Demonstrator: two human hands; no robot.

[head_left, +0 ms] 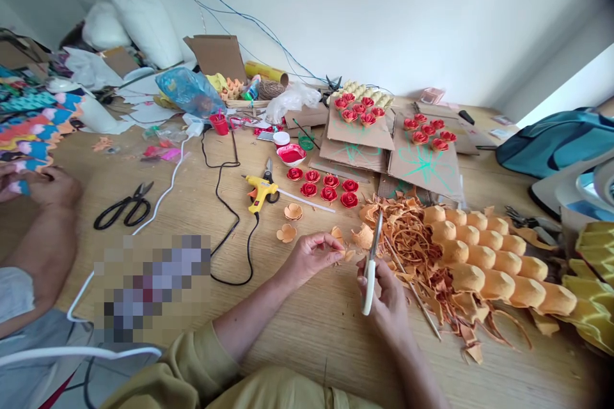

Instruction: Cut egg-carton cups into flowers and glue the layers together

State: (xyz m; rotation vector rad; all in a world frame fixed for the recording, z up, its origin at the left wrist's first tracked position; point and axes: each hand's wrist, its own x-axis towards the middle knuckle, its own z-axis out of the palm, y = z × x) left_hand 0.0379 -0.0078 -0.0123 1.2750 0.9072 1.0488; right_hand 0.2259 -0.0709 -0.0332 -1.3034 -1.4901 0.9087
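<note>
My left hand pinches a small orange piece of egg carton between thumb and fingertips. White-handled scissors are gripped in my right hand, blades pointing up and away from me, just right of the piece. Behind the blades sits a cut egg-carton cup. To the left lie two orange petal shapes. Right of my hands is a heap of orange carton scraps, with a thin wooden stick along it. Beyond the scraps rests an orange egg carton.
A yellow glue gun with a black cord lies left of several red paper roses. Behind are a bowl of red paint and cardboard pieces bearing more roses. Black scissors lie near another person's hands at left.
</note>
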